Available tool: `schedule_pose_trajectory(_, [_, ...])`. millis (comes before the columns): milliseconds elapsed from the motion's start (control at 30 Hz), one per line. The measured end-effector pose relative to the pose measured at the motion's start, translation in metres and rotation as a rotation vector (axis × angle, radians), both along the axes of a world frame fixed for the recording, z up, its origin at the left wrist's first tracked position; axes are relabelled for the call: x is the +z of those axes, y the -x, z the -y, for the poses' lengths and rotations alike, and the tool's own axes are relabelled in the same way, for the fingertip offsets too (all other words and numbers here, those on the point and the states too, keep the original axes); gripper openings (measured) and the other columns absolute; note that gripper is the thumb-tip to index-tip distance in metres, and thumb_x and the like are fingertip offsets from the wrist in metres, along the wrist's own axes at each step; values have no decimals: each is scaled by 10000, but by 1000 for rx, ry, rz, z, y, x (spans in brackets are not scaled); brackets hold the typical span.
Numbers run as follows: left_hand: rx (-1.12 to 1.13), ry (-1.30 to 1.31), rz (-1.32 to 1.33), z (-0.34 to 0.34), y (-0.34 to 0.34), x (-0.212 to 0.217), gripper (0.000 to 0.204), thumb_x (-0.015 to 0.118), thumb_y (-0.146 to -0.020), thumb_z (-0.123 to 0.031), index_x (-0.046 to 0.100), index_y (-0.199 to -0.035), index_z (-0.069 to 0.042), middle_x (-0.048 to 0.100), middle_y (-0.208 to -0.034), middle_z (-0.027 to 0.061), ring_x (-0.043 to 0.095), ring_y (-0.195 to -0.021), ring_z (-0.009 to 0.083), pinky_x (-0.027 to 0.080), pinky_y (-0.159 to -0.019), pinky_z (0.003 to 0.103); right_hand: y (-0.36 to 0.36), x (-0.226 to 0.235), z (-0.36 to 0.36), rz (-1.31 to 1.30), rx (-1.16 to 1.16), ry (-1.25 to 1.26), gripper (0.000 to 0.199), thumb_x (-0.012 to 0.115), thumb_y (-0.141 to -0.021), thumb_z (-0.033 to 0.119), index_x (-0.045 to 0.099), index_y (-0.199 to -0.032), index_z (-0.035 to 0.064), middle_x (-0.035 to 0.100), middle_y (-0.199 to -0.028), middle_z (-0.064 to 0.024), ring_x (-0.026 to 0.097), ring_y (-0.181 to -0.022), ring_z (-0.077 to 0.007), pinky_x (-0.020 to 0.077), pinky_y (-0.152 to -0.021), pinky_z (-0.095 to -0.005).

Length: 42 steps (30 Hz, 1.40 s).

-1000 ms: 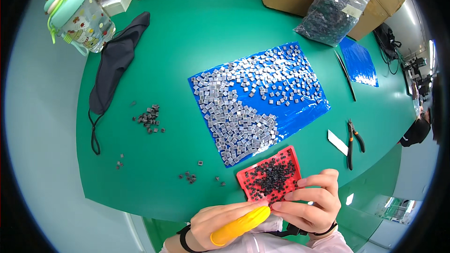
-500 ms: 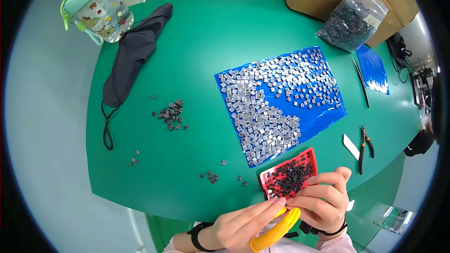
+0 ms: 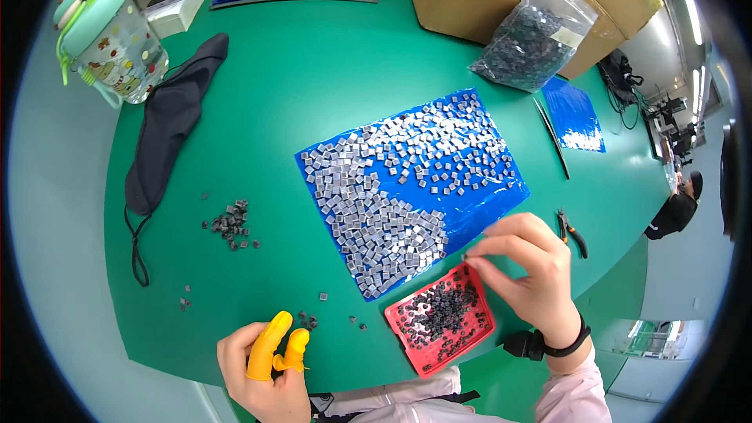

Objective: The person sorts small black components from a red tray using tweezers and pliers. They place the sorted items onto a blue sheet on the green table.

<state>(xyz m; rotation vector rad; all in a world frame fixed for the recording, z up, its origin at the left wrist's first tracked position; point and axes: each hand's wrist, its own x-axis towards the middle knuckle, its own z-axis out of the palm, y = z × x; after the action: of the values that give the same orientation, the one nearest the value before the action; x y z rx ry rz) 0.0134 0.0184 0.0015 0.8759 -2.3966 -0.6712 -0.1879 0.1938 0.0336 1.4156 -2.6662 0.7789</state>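
Observation:
My right hand [image 3: 529, 270] hovers over the upper corner of a red tray [image 3: 407, 352] near the table's front. Its thumb and forefinger are pinched on a small dark piece [image 3: 464, 258]. Many tiny black parts [image 3: 442, 309] lie in the tray. Yellow rubber finger cots [image 3: 266, 345] cover two fingers of my left hand [image 3: 266, 380], low on the left; those fingertips are apart with nothing seen between them. Just beyond them sits a little cluster of dark pieces [image 3: 309, 320]. A blue sheet [image 3: 486, 211] behind the tray carries many small silvery square pieces [image 3: 384, 219].
A heap of grey pieces [image 3: 232, 222] lies left of the sheet. Pliers [image 3: 572, 233], tweezers [image 3: 553, 139] and a smaller blue sheet [image 3: 574, 113] are on the right. Farther back are a filled clear bag [image 3: 533, 43], a cardboard box [image 3: 462, 0], a dark cloth pouch [image 3: 174, 125] and a bottle [image 3: 121, 51].
My hands have parted: the left has moved away to the left, the right up over the tray's far corner with a pinched piece. The whole view has shifted, and the tray is more exposed.

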Motion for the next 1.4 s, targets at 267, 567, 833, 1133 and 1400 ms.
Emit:
schedule_pose_trajectory(267, [25, -85, -46, 2, 1, -5, 179, 786, -724, -56, 732, -892, -31, 601, -889, 46, 564, -787, 203, 462, -648, 290, 7, -13, 5, 50, 12, -21, 162, 762, -693, 40, 680, -827, 78, 626, -835, -49, 611, -763, -226, 499, -663, -329])
schedule_pose_trajectory(567, [16, -47, -52, 3, 0, -8, 170, 789, -721, -52, 730, -878, -29, 605, -889, 48, 562, -784, 209, 458, -652, 304, 9, -15, 9, 34, 37, -42, 174, 761, -681, 41, 682, -830, 84, 616, -812, -43, 592, -770, -223, 489, -658, -330])
schedule_pose_trajectory(833, [9, -40, -39, 3, -1, -8, 171, 792, -721, -60, 734, -878, -22, 609, -903, 45, 569, -807, 210, 465, -677, 306, 10, -16, 11, 21, 43, -55, 164, 763, -686, 54, 683, -827, 83, 612, -796, -38, 588, -777, -219, 492, -684, -328])
schedule_pose_trajectory(1133, [-26, -8, -15, 5, -3, -9, 124, 746, -775, -36, 712, -889, -4, 623, -911, 64, 584, -815, 210, 479, -675, 294, 11, -17, 9, 24, 50, -50, 147, 759, -699, 66, 682, -822, 86, 608, -786, -36, 587, -777, -223, 491, -683, -331])
schedule_pose_trajectory(1400, [-36, -352, -381, 5, -22, -24, 113, 723, -772, 41, 681, -877, 38, 676, -892, 136, 592, -727, 168, 453, -605, 217, 10, -13, 5, 35, 36, -36, 163, 757, -721, 73, 663, -854, 73, 614, -798, -47, 595, -751, -231, 490, -668, -337])
